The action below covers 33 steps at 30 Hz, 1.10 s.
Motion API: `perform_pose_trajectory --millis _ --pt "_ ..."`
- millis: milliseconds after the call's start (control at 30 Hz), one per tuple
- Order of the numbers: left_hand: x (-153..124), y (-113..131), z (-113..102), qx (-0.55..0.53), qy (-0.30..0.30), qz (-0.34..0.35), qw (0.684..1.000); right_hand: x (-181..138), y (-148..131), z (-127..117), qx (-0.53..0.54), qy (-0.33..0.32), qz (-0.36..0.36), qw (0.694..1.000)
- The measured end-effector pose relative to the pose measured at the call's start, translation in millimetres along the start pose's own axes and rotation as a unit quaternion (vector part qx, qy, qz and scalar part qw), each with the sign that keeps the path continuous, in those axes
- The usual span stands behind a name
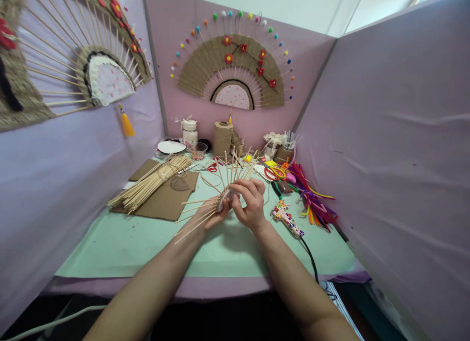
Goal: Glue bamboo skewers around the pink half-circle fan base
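Note:
A small half-round fan base (222, 199) with thin wooden sticks radiating from its edge is held up over the middle of the table. My left hand (219, 216) grips it from below, fingers closed around its underside. On the right side of the base, my right hand (250, 199) is closed with thumb and fingers at its upper edge; whether a stick is pinched there is hidden. The sticks (231, 170) fan out upward and to the left. To the right of my right hand lies a patterned hot glue gun (288, 218) with a black cord.
A bundle of wooden sticks (154, 182) lies on cardboard (165, 206) at left. Behind stand a twine spool (223, 139) and a white bottle (190, 133). Scissors (275, 172) and pipe cleaners (316, 199) lie at right. A finished fan (205, 62) hangs on the back panel.

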<state>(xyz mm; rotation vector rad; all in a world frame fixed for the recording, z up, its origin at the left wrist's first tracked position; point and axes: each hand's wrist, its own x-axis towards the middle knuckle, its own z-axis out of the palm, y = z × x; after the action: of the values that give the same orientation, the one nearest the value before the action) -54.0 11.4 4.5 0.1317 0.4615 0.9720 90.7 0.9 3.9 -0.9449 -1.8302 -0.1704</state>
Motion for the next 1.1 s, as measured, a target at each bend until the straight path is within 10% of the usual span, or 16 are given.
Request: perform_pose_trajectory --millis 467,800,1100 --pt "-0.1 4.4 -1.3 -0.055 -0.046 -0.110 0.991 1.7 6.2 3.6 0.182 0.083 0.080 0.977" --pt "7.7 0.2 -4.3 -0.029 -0.011 -0.062 0.998 -0.7 -1.3 2.4 0.082 0.039 -0.036 0.995" --pt "-4.8 7.2 2.4 -0.053 -0.043 -0.113 0.991 -1.0 14.9 9.0 0.210 0.204 0.182 0.939"
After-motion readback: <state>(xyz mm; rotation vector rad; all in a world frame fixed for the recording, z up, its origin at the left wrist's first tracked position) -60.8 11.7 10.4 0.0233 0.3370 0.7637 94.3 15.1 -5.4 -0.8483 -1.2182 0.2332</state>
